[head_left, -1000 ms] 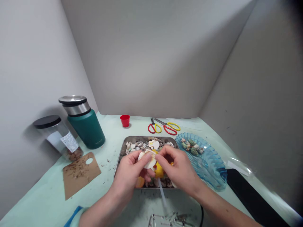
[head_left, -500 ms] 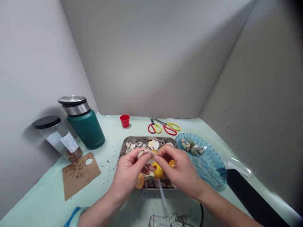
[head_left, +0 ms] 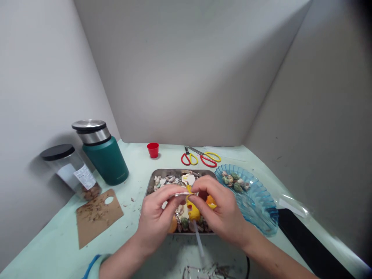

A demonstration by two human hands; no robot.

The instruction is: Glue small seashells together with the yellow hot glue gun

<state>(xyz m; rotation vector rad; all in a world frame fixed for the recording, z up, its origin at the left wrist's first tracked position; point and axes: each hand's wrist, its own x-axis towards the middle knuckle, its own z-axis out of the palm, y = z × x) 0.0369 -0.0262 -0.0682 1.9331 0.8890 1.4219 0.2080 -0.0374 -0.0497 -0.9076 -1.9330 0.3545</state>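
Between my two hands is a slim, pale hair clip (head_left: 185, 193) with a shiny edge, seen nearly edge-on. My left hand (head_left: 159, 207) pinches its left end between thumb and fingers. At its right end, the thumb and bent fingers of my right hand (head_left: 216, 201) close on it. Both hands are above a metal tray (head_left: 157, 172) of small shells (head_left: 165, 180). Below the fingers in the tray lies a yellow glue gun (head_left: 193, 211), a translucent glue stick (head_left: 199, 239) sticking out toward me. My hands cover much of the tray.
A blue scalloped dish (head_left: 261, 197) holding small green and brown shells stands right. Two pairs of scissors (head_left: 207, 158) and a red cup (head_left: 153, 150) lie behind. Left are a green bottle (head_left: 106, 159), a clear jar (head_left: 75, 172) and brown cardboard (head_left: 99, 217). Metal clips (head_left: 209, 271) lie in front.
The hair clip has been turned from showing its pale face to nearly edge-on. My right fingers have shifted slightly along its end. The other objects stay in place.
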